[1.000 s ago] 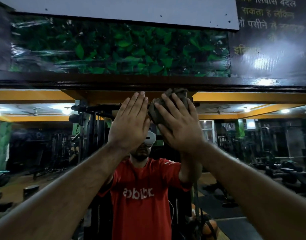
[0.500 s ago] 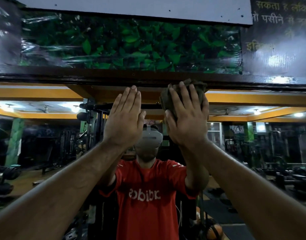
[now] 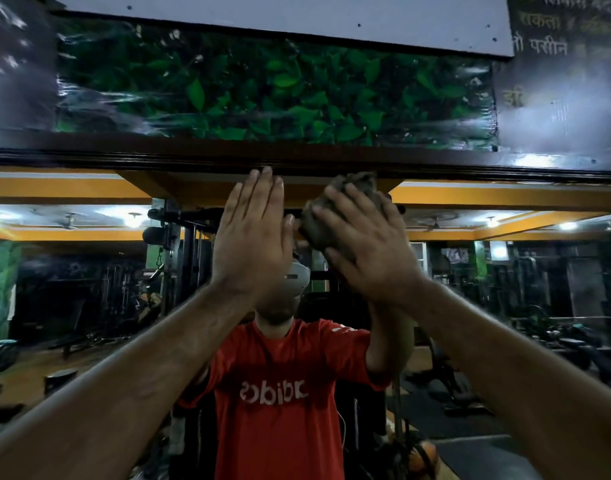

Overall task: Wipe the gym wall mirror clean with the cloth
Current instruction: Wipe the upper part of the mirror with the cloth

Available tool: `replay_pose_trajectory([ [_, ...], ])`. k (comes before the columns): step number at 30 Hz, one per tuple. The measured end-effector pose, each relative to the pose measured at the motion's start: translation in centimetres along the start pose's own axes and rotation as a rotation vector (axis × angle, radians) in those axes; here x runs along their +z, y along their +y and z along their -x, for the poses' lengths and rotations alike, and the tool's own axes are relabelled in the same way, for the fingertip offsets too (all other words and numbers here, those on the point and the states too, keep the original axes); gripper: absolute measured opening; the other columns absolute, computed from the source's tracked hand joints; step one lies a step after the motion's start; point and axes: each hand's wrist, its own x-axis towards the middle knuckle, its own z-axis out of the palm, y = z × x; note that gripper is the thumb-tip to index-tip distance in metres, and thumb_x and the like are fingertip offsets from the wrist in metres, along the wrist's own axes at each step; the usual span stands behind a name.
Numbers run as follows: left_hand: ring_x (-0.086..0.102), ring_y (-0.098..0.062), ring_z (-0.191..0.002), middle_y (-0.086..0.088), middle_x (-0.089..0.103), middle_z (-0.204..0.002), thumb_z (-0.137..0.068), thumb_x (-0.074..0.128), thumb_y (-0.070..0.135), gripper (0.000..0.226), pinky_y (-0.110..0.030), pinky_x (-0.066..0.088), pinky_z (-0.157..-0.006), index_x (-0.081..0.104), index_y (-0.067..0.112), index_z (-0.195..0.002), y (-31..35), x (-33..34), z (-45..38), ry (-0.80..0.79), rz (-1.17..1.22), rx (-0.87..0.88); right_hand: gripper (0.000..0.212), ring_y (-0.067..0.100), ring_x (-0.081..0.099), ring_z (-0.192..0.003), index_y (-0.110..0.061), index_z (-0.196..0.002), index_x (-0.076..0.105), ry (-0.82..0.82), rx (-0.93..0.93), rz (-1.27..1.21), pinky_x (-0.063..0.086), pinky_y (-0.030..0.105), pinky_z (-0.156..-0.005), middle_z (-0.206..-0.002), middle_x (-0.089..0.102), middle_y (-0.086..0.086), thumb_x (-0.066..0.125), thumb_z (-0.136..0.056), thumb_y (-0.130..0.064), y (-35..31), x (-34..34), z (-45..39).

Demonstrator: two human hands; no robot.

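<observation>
The wall mirror (image 3: 89, 289) fills the lower view and reflects the gym and me in a red shirt. My left hand (image 3: 252, 244) lies flat on the glass with straight fingers, its tips at the dark wooden top frame (image 3: 124, 157). Just to its right, my right hand (image 3: 370, 251) holds a bunched grey-brown cloth (image 3: 357, 180) against the glass under the frame. Its fingers are spread over the wad and its thumb sits beneath. The hand hides most of the cloth.
Above the frame runs a glossy green leaf panel (image 3: 262, 91), with a dark lettered board (image 3: 556, 81) at the right. Reflected weight machines, benches and ceiling lights show in the glass on both sides.
My left hand slid up until its fingertips reached the top frame. My right hand rubbed the cloth up and right, then tilted back left toward the other hand.
</observation>
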Motion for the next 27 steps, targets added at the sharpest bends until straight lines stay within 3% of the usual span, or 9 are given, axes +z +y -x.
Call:
replay_pose_trajectory([
  [4, 0.002, -0.025, -0.157, -0.016, 0.009, -0.168, -0.108, 0.022, 0.037, 0.062, -0.040, 0.003, -0.128, 0.017, 0.002, -0.159, -1.1, 0.8, 0.5, -0.089, -0.014, 0.032, 0.065, 0.024, 0.016, -0.160, -0.029, -0.161, 0.036, 0.072, 0.379, -0.016, 0.011, 0.059, -0.126, -0.172, 0.024, 0.001, 0.040, -0.099, -0.051, -2.6, 0.5, -2.1],
  [9, 0.002, -0.019, -0.157, -0.011, 0.011, -0.169, -0.106, 0.032, 0.033, 0.062, -0.032, -0.003, -0.127, 0.019, 0.005, -0.160, -2.8, -1.3, 0.5, -0.099, 0.136, 0.023, 0.063, 0.026, 0.019, -0.159, -0.028, -0.160, 0.038, -0.019, 0.100, -0.007, 0.015, 0.058, -0.125, -0.171, 0.028, 0.002, 0.036, -0.102, -0.052, -3.6, 0.5, -1.8],
  [11, 0.002, -0.019, -0.157, -0.010, 0.011, -0.169, -0.106, 0.035, 0.031, 0.061, -0.034, -0.001, -0.127, 0.019, 0.005, -0.160, -4.6, -2.0, 0.8, -0.063, 0.071, 0.014, 0.064, 0.024, 0.018, -0.160, -0.028, -0.161, 0.036, 0.031, 0.256, 0.004, 0.016, 0.060, -0.125, -0.172, 0.026, 0.001, 0.036, -0.102, -0.052, -2.9, 0.2, -2.0],
  [14, -0.001, -0.022, -0.157, -0.013, 0.007, -0.169, -0.107, 0.028, 0.037, 0.064, -0.038, -0.001, -0.127, 0.015, 0.004, -0.160, -6.1, -1.8, 1.3, -0.109, 0.003, 0.045, 0.065, 0.030, 0.021, -0.159, -0.023, -0.162, 0.037, 0.134, 0.526, 0.068, 0.015, 0.061, -0.125, -0.171, 0.028, 0.007, 0.034, -0.103, -0.051, -7.2, 1.6, -3.3],
  [16, 0.001, -0.026, -0.157, -0.017, 0.009, -0.168, -0.106, 0.021, 0.039, 0.065, -0.042, 0.003, -0.128, 0.017, 0.001, -0.159, -6.1, -1.3, 1.5, -0.105, -0.028, 0.066, 0.064, 0.032, 0.023, -0.158, -0.021, -0.162, 0.037, 0.093, 0.376, 0.059, 0.015, 0.061, -0.125, -0.170, 0.029, 0.009, 0.031, -0.105, -0.052, -9.9, 2.2, -3.7],
  [19, 0.000, -0.027, -0.157, -0.017, 0.007, -0.168, -0.105, 0.019, 0.037, 0.065, -0.043, 0.003, -0.128, 0.016, 0.001, -0.159, -6.0, -1.5, 1.4, -0.127, -0.013, 0.075, 0.062, 0.029, 0.023, -0.158, -0.023, -0.161, 0.036, 0.046, 0.190, 0.072, 0.019, 0.062, -0.123, -0.170, 0.030, 0.007, 0.032, -0.106, -0.051, -8.2, 1.6, -3.3],
  [23, 0.006, -0.023, -0.156, -0.014, 0.015, -0.168, -0.107, 0.033, 0.028, 0.059, -0.038, 0.002, -0.128, 0.021, 0.003, -0.159, -7.0, -3.6, 1.8, -0.115, 0.091, 0.117, 0.067, 0.029, 0.016, -0.160, -0.024, -0.164, 0.030, 0.076, 0.579, 0.056, 0.013, 0.062, -0.126, -0.173, 0.022, 0.007, 0.029, -0.104, -0.054, -8.9, 1.5, -5.5],
  [24, 0.011, -0.023, -0.156, -0.014, 0.020, -0.166, -0.107, 0.035, 0.027, 0.057, -0.038, 0.004, -0.128, 0.024, 0.003, -0.158, -7.6, -4.2, 2.0, -0.069, 0.070, 0.131, 0.068, 0.030, 0.013, -0.160, -0.024, -0.165, 0.027, 0.048, 0.581, 0.035, 0.011, 0.062, -0.126, -0.173, 0.020, 0.008, 0.027, -0.104, -0.054, -10.5, 1.7, -6.2],
  [27, 0.016, -0.025, -0.155, -0.015, 0.025, -0.165, -0.106, 0.034, 0.027, 0.056, -0.040, 0.007, -0.128, 0.029, 0.002, -0.156, -9.9, -4.8, 2.6, -0.039, 0.018, 0.055, 0.065, 0.029, 0.017, -0.160, -0.024, -0.164, 0.030, -0.010, 0.266, 0.059, 0.015, 0.063, -0.124, -0.172, 0.024, 0.008, 0.031, -0.105, -0.052, -12.5, 2.1, -6.0],
])
